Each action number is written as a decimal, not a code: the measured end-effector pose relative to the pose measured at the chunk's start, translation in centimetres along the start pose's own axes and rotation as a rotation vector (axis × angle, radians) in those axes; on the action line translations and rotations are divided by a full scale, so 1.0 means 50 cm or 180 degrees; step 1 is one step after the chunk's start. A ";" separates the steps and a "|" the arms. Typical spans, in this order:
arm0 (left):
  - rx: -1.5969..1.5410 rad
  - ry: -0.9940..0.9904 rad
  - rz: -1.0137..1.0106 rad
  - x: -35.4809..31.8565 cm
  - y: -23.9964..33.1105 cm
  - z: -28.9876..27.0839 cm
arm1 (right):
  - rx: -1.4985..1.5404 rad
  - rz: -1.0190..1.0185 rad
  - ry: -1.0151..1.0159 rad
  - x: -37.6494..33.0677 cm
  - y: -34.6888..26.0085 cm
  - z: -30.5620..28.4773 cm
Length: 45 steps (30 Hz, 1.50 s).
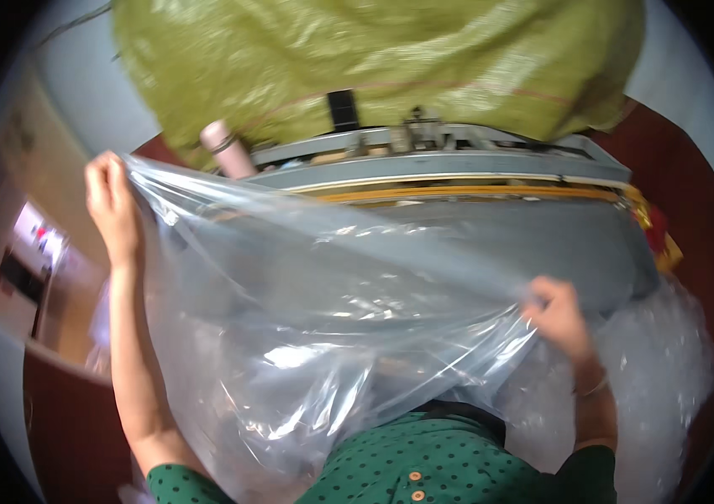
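Observation:
A large clear plastic sheet or bag [290, 277] stretches between my two hands, with creases and bright reflections across it. My left hand [112, 206] is raised at the far left, its fingers closed on the upper left corner of the plastic. Lower and to the right, my right hand [560, 315] pinches the other end; it is slightly blurred. Behind and below the plastic lies a dark grey flat worktop [575, 244], partly seen through it. Whether the plastic touches that surface I cannot tell.
A grey metal frame with a long bar [458, 163] runs along the worktop's far side. A pink bottle [228, 149] and a black upright object [343, 109] stand there. A yellow-green woven covering [391, 59] rises behind. More clear plastic [659, 370] heaps at the right.

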<state>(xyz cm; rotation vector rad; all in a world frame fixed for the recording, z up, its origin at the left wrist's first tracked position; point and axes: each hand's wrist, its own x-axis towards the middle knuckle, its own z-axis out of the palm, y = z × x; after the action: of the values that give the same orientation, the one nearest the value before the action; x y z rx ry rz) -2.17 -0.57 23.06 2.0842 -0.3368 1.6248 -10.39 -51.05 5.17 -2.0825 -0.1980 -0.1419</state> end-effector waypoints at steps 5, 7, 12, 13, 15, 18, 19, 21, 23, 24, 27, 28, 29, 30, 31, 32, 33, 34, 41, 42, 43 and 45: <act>-0.1743 -0.2529 -0.1503 -0.264 0.164 0.215 | -0.2765 0.0593 0.2485 -0.046 0.185 -0.413; -0.1794 -0.2608 -0.1373 -0.304 0.199 0.268 | -0.3075 0.0909 0.2867 -0.078 0.227 -0.523; -0.1720 -0.2276 -0.1712 -0.366 0.116 0.338 | -0.0651 -0.0287 0.3795 -0.064 0.311 -0.582; -0.1849 -0.2260 -0.1939 -0.377 0.099 0.333 | 0.0501 -0.0362 0.3627 -0.027 0.269 -0.525; -0.2160 -0.2241 -0.2400 -0.401 0.081 0.332 | 0.1735 0.0477 0.3302 -0.005 0.327 -0.509; -0.2409 -0.2260 -0.2836 -0.428 0.044 0.351 | 0.2823 -0.0178 0.2502 0.028 0.378 -0.471; -0.2289 -0.2313 -0.2729 -0.433 0.043 0.350 | 0.2770 -0.0353 0.2462 0.038 0.389 -0.465; -0.2043 -0.2410 -0.2513 -0.439 0.039 0.345 | 0.2270 0.0084 0.2228 0.045 0.405 -0.464; -0.1284 -0.2582 -0.1631 -0.469 -0.001 0.357 | -0.0609 0.0929 0.2731 0.065 0.455 -0.457; -0.0888 -0.2638 -0.1193 -0.486 -0.024 0.357 | -0.1224 0.1377 0.2604 0.057 0.468 -0.447; -0.0215 -0.2886 -0.1251 -0.494 0.018 0.346 | -0.1949 0.1900 0.2545 0.059 0.445 -0.413; -0.0467 -0.2693 -0.1340 -0.498 0.021 0.344 | -0.2043 0.1863 0.2603 0.054 0.438 -0.406; -0.0509 -0.2656 -0.1366 -0.505 0.022 0.343 | -0.2137 0.1825 0.2659 0.051 0.434 -0.408; -0.0548 -0.2617 -0.1393 -0.512 0.021 0.341 | -0.2194 0.1900 0.2669 0.048 0.443 -0.415; -0.0580 -0.2581 -0.1414 -0.511 0.023 0.341 | -0.2193 0.1875 0.2668 0.050 0.440 -0.420; -0.0469 -0.2648 -0.1364 -0.506 0.034 0.339 | -0.2191 0.1848 0.2664 0.057 0.436 -0.424; -0.0502 -0.2621 -0.1387 -0.508 0.032 0.342 | -0.2189 0.1818 0.2657 0.066 0.432 -0.427; -0.0531 -0.2593 -0.1401 -0.510 0.027 0.342 | -0.2417 0.1382 0.2772 0.077 0.431 -0.427; -0.0567 -0.2547 -0.1440 -0.508 0.032 0.344 | -0.2697 0.1538 0.2531 0.214 0.474 -0.412; -0.0554 -0.2562 -0.1406 -0.506 0.041 0.349 | -0.2757 0.1628 0.2626 0.221 0.504 -0.417; -0.0512 -0.2554 -0.1393 -0.503 0.045 0.344 | -0.2808 0.1683 0.2700 0.236 0.508 -0.414; -0.0519 -0.2529 -0.1378 -0.503 0.038 0.340 | -0.2440 0.1988 0.2820 0.248 0.514 -0.418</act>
<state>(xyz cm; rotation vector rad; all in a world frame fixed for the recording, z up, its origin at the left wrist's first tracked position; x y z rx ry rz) 4.54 -13.16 -3.80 2.3732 -0.2294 0.4679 6.49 -80.74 -4.07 -2.4740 1.1891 -0.8233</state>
